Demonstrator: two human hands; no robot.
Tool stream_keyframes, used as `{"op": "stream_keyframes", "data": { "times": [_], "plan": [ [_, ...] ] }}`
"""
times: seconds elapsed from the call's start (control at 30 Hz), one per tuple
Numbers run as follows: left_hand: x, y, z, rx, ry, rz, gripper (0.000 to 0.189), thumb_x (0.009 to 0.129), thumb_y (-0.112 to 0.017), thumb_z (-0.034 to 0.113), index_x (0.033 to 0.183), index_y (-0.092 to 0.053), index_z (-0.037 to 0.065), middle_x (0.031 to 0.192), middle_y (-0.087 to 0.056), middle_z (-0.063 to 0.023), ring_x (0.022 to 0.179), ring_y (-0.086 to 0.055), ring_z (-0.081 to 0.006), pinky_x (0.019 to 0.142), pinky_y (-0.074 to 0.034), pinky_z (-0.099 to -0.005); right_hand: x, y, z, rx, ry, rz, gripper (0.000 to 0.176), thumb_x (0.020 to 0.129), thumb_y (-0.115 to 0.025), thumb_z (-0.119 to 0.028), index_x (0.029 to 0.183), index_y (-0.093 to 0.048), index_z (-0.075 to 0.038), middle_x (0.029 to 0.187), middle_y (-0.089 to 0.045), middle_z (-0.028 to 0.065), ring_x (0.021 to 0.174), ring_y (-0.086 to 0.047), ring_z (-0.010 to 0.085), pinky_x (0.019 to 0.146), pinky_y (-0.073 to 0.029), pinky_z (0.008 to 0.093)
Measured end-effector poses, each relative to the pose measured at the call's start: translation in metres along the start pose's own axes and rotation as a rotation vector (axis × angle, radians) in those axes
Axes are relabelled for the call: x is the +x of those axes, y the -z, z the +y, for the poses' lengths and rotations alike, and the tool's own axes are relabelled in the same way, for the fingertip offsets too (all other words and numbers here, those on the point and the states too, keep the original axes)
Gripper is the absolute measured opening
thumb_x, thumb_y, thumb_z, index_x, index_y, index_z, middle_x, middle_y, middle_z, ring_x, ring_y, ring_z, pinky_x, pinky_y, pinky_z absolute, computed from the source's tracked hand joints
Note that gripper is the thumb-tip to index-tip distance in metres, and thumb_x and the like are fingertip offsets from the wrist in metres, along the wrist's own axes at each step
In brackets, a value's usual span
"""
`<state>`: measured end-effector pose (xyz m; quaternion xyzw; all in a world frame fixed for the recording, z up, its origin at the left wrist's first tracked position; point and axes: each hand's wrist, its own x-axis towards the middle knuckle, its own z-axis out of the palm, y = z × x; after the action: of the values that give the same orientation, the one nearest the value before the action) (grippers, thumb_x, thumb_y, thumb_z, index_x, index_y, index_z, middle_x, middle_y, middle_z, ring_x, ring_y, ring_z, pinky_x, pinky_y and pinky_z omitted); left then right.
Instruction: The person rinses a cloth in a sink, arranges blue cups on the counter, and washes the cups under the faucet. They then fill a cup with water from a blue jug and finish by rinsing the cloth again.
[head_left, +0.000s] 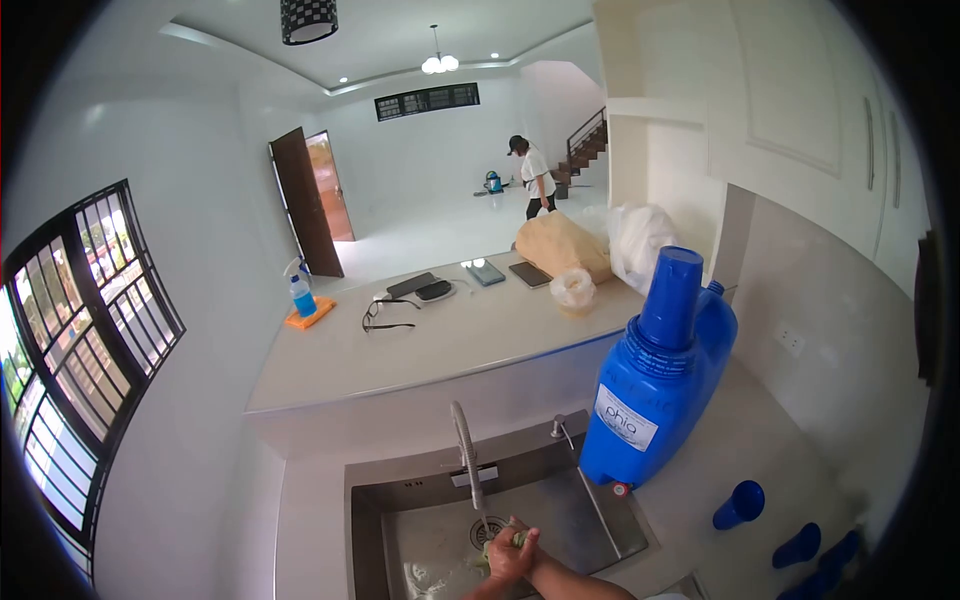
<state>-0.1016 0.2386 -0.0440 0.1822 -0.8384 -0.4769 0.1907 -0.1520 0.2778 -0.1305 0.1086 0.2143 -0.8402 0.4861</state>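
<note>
Over the sink (368, 540), my left hand (508, 562) and my right hand (526, 540) are pressed together close to the drain. A small pale green soft-looking item (489, 550) shows at the fingers, mostly covered by them; I cannot make out its kind. Both hands look closed around it, the left overlapping the right. The spring-necked faucet (466, 450) curves down just above them, and a thin stream seems to fall at the fingers. Wet patches gleam on the basin floor.
Right of the sink stands a big blue jug (640, 400) with a label. Several blue cups (739, 505) sit further right. The raised counter (330, 370) carries glasses (385, 318), phones, a spray bottle (302, 297) and bags. A person (537, 175) stands in the room beyond.
</note>
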Motion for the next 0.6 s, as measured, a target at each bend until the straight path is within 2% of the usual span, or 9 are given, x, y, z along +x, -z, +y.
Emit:
{"op": "stream_keyframes", "data": {
  "times": [0.17,0.2,0.3,0.33,0.37,0.4,0.47,0.5,0.6],
  "plan": [
    [0.055,0.002,-0.078,0.476,0.155,-0.012,0.047,0.094,-0.052,0.048,0.093,-0.065,0.003,0.087,-0.067,-0.0228,0.084,-0.064,-0.0415,0.075,-0.052,-0.0443,0.004,-0.001,-0.014,-0.350,-0.075,0.187,0.036,0.092,-0.057,-0.030,0.112,-0.060,-0.001,0.101,-0.064,0.0106,0.094,-0.064,0.0228,0.086,-0.051,0.0374],
    [0.060,0.000,-0.116,0.622,0.163,-0.037,0.050,0.095,-0.049,0.050,0.099,-0.065,0.003,0.092,-0.067,-0.0229,0.086,-0.064,-0.0421,0.075,-0.052,-0.0456,0.001,-0.015,-0.017,-0.524,-0.071,0.426,0.035,0.091,-0.060,-0.031,0.111,-0.062,-0.002,0.097,-0.065,0.0097,0.091,-0.065,0.0224,0.084,-0.051,0.0361],
    [0.054,0.019,-0.214,0.543,-0.073,-0.364,0.055,0.095,-0.046,0.051,0.124,-0.056,0.006,0.105,-0.066,-0.0235,0.094,-0.063,-0.0417,0.085,-0.050,-0.0465,-0.006,-0.016,-0.038,-1.209,0.053,0.234,0.046,0.091,-0.062,-0.044,0.101,-0.067,0.000,0.091,-0.066,0.0082,0.089,-0.064,0.0181,0.081,-0.050,0.0331],
    [0.051,0.025,-0.207,0.416,-0.064,-0.452,0.055,0.094,-0.049,0.049,0.129,-0.051,0.007,0.109,-0.064,-0.0236,0.098,-0.062,-0.0409,0.087,-0.049,-0.0458,-0.012,-0.025,-0.046,-1.357,0.040,0.150,0.049,0.092,-0.060,-0.046,0.102,-0.067,0.001,0.093,-0.067,0.0089,0.091,-0.063,0.0172,0.081,-0.050,0.0327],
    [0.040,0.040,-0.181,0.293,-0.058,-0.539,0.058,0.093,-0.052,0.047,0.134,-0.045,0.008,0.114,-0.062,-0.0238,0.102,-0.062,-0.0401,0.089,-0.049,-0.0451,0.020,0.024,-0.033,-1.340,0.287,-0.098,0.050,0.095,-0.056,-0.048,0.112,-0.067,-0.002,0.100,-0.067,0.0092,0.097,-0.061,0.0149,0.084,-0.049,0.0320],
    [0.032,0.058,-0.144,0.173,-0.054,-0.623,0.062,0.092,-0.055,0.045,0.139,-0.040,0.008,0.118,-0.061,-0.0239,0.106,-0.061,-0.0393,0.091,-0.048,-0.0444,0.019,0.015,-0.040,-1.300,0.100,-0.104,0.045,0.096,-0.057,-0.044,0.115,-0.066,-0.005,0.101,-0.067,0.0089,0.098,-0.060,0.0146,0.085,-0.049,0.0316],
    [0.025,0.085,-0.084,0.131,0.012,-0.657,0.035,0.091,-0.062,0.034,0.111,-0.058,0.006,0.096,-0.064,-0.0157,0.089,-0.061,-0.0316,0.078,-0.048,-0.0427,0.005,-0.009,-0.052,-1.208,-0.265,-0.108,0.037,0.097,-0.057,-0.038,0.121,-0.065,-0.010,0.103,-0.068,0.0085,0.101,-0.059,0.0139,0.087,-0.048,0.0310],
    [0.022,0.095,-0.055,0.103,0.045,-0.676,0.025,0.090,-0.065,0.028,0.097,-0.067,0.005,0.085,-0.066,-0.0116,0.081,-0.061,-0.0278,0.071,-0.047,-0.0418,0.001,-0.005,-0.054,-1.405,0.107,-0.370,0.039,0.089,-0.068,-0.027,0.117,-0.064,0.000,0.110,-0.069,0.0106,0.096,-0.063,0.0222,0.086,-0.051,0.0399],
    [0.022,0.142,0.023,-0.132,0.066,-0.661,0.032,0.093,-0.060,0.032,0.108,-0.063,0.004,0.090,-0.066,-0.0132,0.082,-0.061,-0.0275,0.072,-0.048,-0.0411,-0.070,-0.065,-0.071,-1.811,0.198,-0.254,0.048,0.081,-0.077,-0.034,0.113,-0.066,-0.001,0.104,-0.071,0.0092,0.092,-0.064,0.0201,0.084,-0.051,0.0375]
  ]
}}
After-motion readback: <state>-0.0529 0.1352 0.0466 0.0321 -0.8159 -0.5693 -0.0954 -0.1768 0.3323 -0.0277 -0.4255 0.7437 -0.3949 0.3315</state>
